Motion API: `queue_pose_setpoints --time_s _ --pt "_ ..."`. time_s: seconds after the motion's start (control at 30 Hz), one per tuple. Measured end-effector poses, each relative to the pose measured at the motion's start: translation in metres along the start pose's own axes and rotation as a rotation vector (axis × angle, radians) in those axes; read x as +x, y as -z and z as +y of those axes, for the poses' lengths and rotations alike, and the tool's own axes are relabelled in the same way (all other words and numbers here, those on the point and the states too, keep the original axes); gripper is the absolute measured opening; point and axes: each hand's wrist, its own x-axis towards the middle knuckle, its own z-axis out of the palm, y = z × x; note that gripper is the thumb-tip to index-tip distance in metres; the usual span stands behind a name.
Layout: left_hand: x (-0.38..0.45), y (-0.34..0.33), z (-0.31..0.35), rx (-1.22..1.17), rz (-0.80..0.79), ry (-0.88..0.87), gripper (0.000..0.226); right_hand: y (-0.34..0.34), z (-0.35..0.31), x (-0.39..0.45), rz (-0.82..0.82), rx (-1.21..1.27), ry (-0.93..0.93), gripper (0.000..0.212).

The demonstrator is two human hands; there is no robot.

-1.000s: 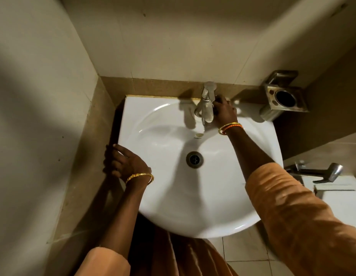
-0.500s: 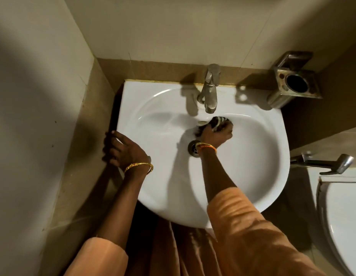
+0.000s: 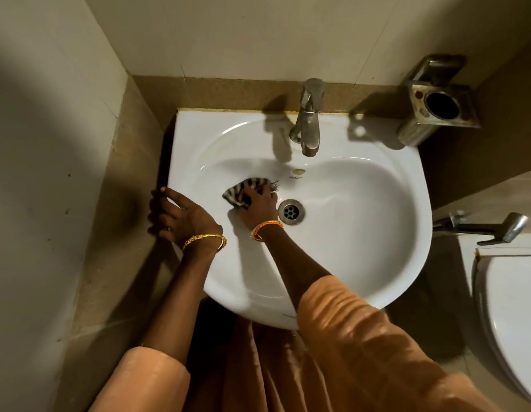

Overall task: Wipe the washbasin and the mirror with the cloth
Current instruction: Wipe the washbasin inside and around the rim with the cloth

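A white washbasin (image 3: 362,227) fills the middle of the view, with a round metal drain (image 3: 291,211) at its bottom. My right hand (image 3: 258,205) presses a dark striped cloth (image 3: 243,190) against the bowl just left of the drain. My left hand (image 3: 181,217) rests with spread fingers on the basin's left rim and holds nothing. A metal tap (image 3: 308,120) stands at the back rim. No mirror is in view.
A tiled wall (image 3: 44,173) runs close along the left. A metal holder (image 3: 436,102) is fixed on the wall at the back right. A spray handle (image 3: 496,227) and a white toilet (image 3: 508,316) sit to the right.
My right hand with the cloth has moved from beside the tap down into the bowl, then leftward across the drain. My left hand stays on the left rim.
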Motion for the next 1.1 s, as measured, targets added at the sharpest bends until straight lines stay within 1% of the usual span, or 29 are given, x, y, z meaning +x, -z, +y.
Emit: queue_pose_setpoints --time_s 0.07,0.13,0.2,0.27,0.33,0.4,0.47,0.53,0.57,0.6,0.67,0.73,0.8,0.87,0.9,0.97,1.03,1.1 --pt "-0.001 0.0 0.002 -0.004 0.007 0.007 0.115 0.005 0.016 -0.011 -0.098 -0.136 0.065 0.057" --pt "-0.002 0.002 0.002 -0.013 0.004 0.009 0.114 0.012 0.035 -0.017 -0.113 -0.235 0.083 0.057" --pt "-0.002 0.001 0.001 -0.017 0.001 0.003 0.115 0.032 0.055 -0.011 -0.041 -0.359 0.058 0.052" --pt "-0.001 0.001 -0.001 -0.019 0.01 -0.003 0.115 0.056 0.077 -0.002 0.066 -0.508 0.033 0.05" --pt "-0.001 0.001 -0.002 -0.028 0.009 -0.008 0.114 0.078 0.094 0.002 0.164 -0.605 -0.004 0.049" --pt "-0.003 0.003 -0.002 -0.034 0.002 -0.011 0.113 0.093 0.101 -0.002 0.203 -0.677 -0.09 0.047" --pt "-0.005 0.005 -0.002 -0.033 0.001 -0.013 0.112 0.101 0.104 -0.008 0.184 -0.743 -0.211 0.046" --pt "-0.006 0.007 -0.001 -0.031 -0.005 -0.011 0.111 0.102 0.107 -0.018 0.101 -0.68 -0.337 0.048" --pt "-0.008 0.008 -0.001 -0.03 -0.009 -0.01 0.111 0.098 0.109 -0.025 0.064 -0.608 -0.358 0.051" --pt "-0.008 0.009 0.0 -0.028 -0.011 -0.007 0.111 0.09 0.108 -0.033 0.021 -0.546 -0.338 0.052" --pt "-0.008 0.011 0.002 -0.026 -0.012 -0.001 0.111 0.067 0.095 -0.045 -0.045 -0.488 -0.204 0.05" --pt "-0.009 0.012 0.002 -0.028 -0.024 0.006 0.112 0.039 0.071 -0.052 -0.071 -0.402 -0.128 0.049" --pt "-0.01 0.013 0.003 -0.025 -0.027 0.007 0.112 0.017 0.044 -0.047 -0.069 -0.21 -0.168 0.053" --pt "-0.009 0.014 0.002 -0.026 -0.028 0.001 0.113 0.013 0.03 -0.035 -0.049 -0.093 -0.159 0.058" --pt "-0.009 0.014 0.001 -0.031 -0.031 -0.005 0.113 0.019 0.03 -0.03 -0.029 -0.079 -0.162 0.058" --pt "-0.009 0.014 -0.003 -0.033 -0.033 -0.021 0.112 0.042 0.046 -0.023 0.067 -0.068 -0.199 0.057" --pt "-0.01 0.015 -0.006 -0.025 -0.027 -0.04 0.111 0.062 0.072 -0.023 0.146 -0.068 -0.292 0.056" --pt "-0.01 0.016 -0.007 -0.023 -0.033 -0.046 0.111 0.066 0.082 -0.031 0.136 -0.122 -0.324 0.055"
